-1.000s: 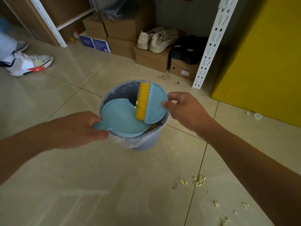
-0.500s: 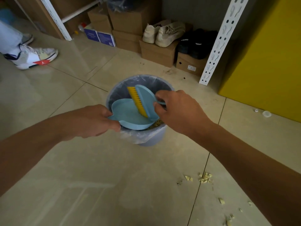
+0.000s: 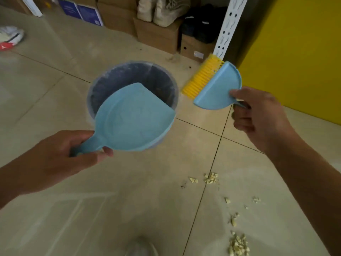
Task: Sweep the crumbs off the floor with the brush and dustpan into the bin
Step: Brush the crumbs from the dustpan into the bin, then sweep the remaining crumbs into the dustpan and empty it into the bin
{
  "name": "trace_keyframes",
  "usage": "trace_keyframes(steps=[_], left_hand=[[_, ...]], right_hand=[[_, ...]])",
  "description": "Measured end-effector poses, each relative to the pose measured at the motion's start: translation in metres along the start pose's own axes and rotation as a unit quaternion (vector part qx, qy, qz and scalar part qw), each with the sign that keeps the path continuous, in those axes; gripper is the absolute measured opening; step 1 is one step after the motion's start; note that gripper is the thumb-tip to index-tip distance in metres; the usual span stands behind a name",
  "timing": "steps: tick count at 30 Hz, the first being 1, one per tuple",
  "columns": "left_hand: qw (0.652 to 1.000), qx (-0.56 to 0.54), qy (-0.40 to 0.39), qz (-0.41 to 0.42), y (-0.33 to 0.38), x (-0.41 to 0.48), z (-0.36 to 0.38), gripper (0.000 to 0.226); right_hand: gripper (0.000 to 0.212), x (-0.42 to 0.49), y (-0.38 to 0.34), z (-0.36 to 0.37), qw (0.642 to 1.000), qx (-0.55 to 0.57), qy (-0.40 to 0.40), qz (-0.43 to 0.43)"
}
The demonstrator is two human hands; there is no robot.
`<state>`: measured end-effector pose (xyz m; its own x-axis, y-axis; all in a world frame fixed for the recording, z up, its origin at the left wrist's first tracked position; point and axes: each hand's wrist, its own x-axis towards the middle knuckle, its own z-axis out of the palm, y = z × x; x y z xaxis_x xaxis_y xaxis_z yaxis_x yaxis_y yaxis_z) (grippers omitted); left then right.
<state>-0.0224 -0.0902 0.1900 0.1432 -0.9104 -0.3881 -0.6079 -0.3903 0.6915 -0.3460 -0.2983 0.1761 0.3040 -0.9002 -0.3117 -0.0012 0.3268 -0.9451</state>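
My left hand (image 3: 60, 159) grips the dustpan (image 3: 132, 119) handle over the bin (image 3: 132, 71) at frame centre. My right hand (image 3: 258, 115) grips the brush (image 3: 214, 85), upper right. Crumbs (image 3: 238, 244) lie lower right on the floor (image 3: 110, 209).

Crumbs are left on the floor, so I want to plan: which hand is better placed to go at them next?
Right. The right hand grips the brush on the same side as the crumbs, lower right on the floor; the left hand holds the dustpan over the bin, farther from them.
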Motion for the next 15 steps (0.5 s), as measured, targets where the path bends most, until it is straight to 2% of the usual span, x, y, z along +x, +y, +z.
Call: trace_keyframes(steps=[1, 3, 6, 8, 11, 13, 15], left_hand=[[0.999, 0.024, -0.010, 0.023, -0.003, -0.005, 0.009, 0.020], [0.992, 0.078, -0.075, 0.065, -0.007, -0.013, 0.031, 0.029], [0.969, 0.174, -0.160, 0.066, -0.017, -0.013, 0.066, 0.040], [0.959, 0.210, -0.181, 0.063, -0.028, -0.012, 0.087, 0.035], [0.949, 0.257, -0.172, 0.060, -0.040, -0.013, 0.114, 0.039], [0.946, 0.269, -0.173, 0.055, -0.042, -0.013, 0.125, 0.040], [0.944, 0.269, -0.182, 0.049, -0.043, -0.010, 0.135, 0.036]], right_hand=[[0.033, -0.005, 0.004, -0.019, 0.999, -0.010, 0.011, 0.031], [0.033, -0.017, 0.026, -0.049, 0.991, -0.097, 0.018, 0.096], [0.032, -0.038, 0.087, -0.057, 0.942, -0.286, -0.056, 0.164], [0.026, -0.049, 0.132, -0.039, 0.900, -0.390, -0.122, 0.153], [0.024, -0.052, 0.194, -0.006, 0.863, -0.464, -0.168, 0.109], [0.026, -0.049, 0.215, 0.000, 0.845, -0.505, -0.140, 0.108], [0.025, -0.046, 0.221, -0.014, 0.846, -0.512, -0.091, 0.121]])
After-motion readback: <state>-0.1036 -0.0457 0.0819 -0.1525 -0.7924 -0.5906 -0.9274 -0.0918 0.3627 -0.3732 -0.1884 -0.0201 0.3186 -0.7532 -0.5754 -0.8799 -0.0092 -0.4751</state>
